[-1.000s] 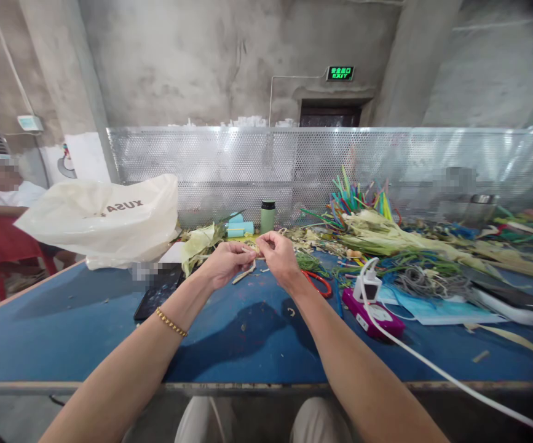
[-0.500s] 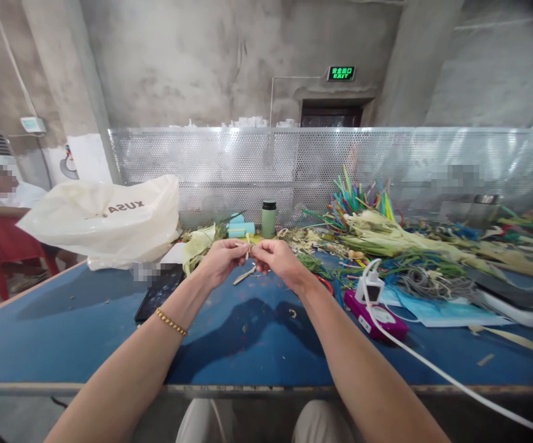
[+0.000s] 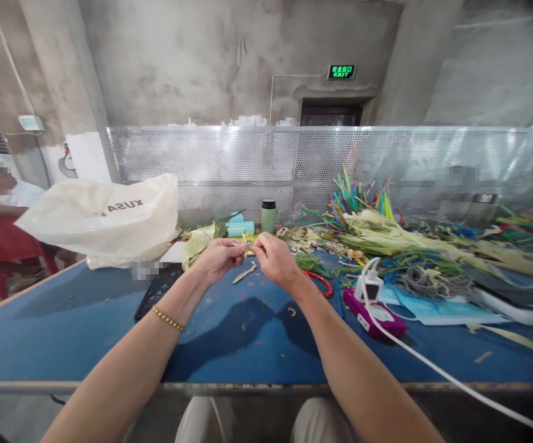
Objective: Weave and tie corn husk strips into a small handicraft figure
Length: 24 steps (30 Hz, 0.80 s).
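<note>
Both of my hands meet above the middle of the blue table (image 3: 109,344). My left hand (image 3: 219,258) is closed, pinching a thin pale strip of dried husk (image 3: 246,245) that sticks up between the fingers. Bent fingers of my right hand (image 3: 274,257) pinch at the same strip from the other side; its lower part is hidden by the fingers. On the table just below them lies a loose scrap of husk (image 3: 244,274). A pale leafy husk (image 3: 198,243) rests beyond my left wrist.
A green bottle (image 3: 268,218) and light-blue rolls (image 3: 241,229) stand behind the hands. To the right are husks (image 3: 381,231), grey cord (image 3: 432,280) and a purple power strip (image 3: 373,315) with a white cable. At left are a white bag (image 3: 100,221), a dark tablet (image 3: 158,288) and a seated person.
My right hand has turned, its knuckles now higher and its fingers more tucked in. The left hand keeps its pinch, shifting slightly left with the forearm.
</note>
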Each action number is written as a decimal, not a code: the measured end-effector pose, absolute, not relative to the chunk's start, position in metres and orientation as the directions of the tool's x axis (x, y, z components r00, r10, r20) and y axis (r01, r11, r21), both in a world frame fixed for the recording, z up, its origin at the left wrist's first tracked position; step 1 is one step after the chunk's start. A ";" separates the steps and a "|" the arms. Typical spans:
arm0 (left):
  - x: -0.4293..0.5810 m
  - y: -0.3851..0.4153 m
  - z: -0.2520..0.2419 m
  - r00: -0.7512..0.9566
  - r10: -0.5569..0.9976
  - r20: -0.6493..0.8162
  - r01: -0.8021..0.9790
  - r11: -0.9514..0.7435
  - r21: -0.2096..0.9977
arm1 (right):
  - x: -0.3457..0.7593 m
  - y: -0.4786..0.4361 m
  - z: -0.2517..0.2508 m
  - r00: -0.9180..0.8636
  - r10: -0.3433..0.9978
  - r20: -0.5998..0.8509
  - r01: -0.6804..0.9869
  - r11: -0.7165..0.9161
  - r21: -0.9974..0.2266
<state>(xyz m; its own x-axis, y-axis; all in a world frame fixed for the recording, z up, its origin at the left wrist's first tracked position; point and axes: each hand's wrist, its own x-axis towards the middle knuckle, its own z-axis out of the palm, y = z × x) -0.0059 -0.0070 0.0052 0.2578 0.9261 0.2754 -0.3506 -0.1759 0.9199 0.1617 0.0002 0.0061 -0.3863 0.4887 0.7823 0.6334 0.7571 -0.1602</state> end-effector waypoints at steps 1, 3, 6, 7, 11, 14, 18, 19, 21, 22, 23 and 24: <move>-0.006 -0.007 0.005 0.260 0.924 0.282 -0.352 -0.182 0.918 | 0.162 0.000 0.007 -0.387 0.488 0.782 0.630 0.759 -0.163; -0.006 -0.008 0.006 0.257 0.922 0.291 -0.350 -0.192 0.917 | 0.163 0.000 0.008 -0.387 0.502 0.774 0.616 0.765 -0.188; -0.005 -0.009 0.007 0.252 0.921 0.298 -0.356 -0.198 0.913 | 0.163 -0.001 0.009 -0.366 0.541 0.757 0.592 0.763 -0.259; -0.005 -0.009 0.008 0.261 0.916 0.303 -0.362 -0.198 0.911 | 0.162 -0.001 0.009 -0.350 0.549 0.759 0.586 0.760 -0.280; -0.002 -0.011 0.009 0.274 0.900 0.340 -0.401 -0.215 0.891 | 0.161 0.000 0.007 -0.296 0.541 0.787 0.576 0.758 -0.304; -0.001 -0.011 0.009 0.233 0.905 0.356 -0.416 -0.238 0.878 | 0.160 0.000 0.005 -0.290 0.527 0.799 0.579 0.762 -0.292; -0.002 -0.010 0.008 0.245 0.905 0.348 -0.388 -0.238 0.891 | 0.163 0.000 0.008 -0.321 0.544 0.775 0.572 0.764 -0.299; -0.002 -0.011 0.008 0.256 0.904 0.343 -0.375 -0.234 0.897 | 0.165 0.001 0.010 -0.321 0.551 0.771 0.573 0.761 -0.305; -0.002 -0.012 0.008 0.276 0.901 0.335 -0.338 -0.235 0.911 | 0.171 0.002 0.014 -0.278 0.551 0.787 0.576 0.751 -0.323; -0.002 -0.013 0.007 0.287 0.899 0.330 -0.312 -0.238 0.920 | 0.173 0.003 0.016 -0.247 0.546 0.801 0.573 0.749 -0.334; -0.001 -0.014 0.007 0.301 0.898 0.322 -0.283 -0.238 0.929 | 0.175 0.003 0.017 -0.226 0.541 0.810 0.561 0.752 -0.346; -0.001 -0.015 0.007 0.316 0.896 0.311 -0.255 -0.236 0.938 | 0.176 0.003 0.018 -0.228 0.542 0.809 0.540 0.761 -0.358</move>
<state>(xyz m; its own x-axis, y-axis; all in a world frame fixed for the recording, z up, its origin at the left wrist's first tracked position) -0.0007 -0.0146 0.0065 0.3159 0.8962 0.3115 -0.2548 -0.2361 0.9377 0.1762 0.0028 0.0185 -0.2283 0.5421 0.8087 0.5405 0.7614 -0.3579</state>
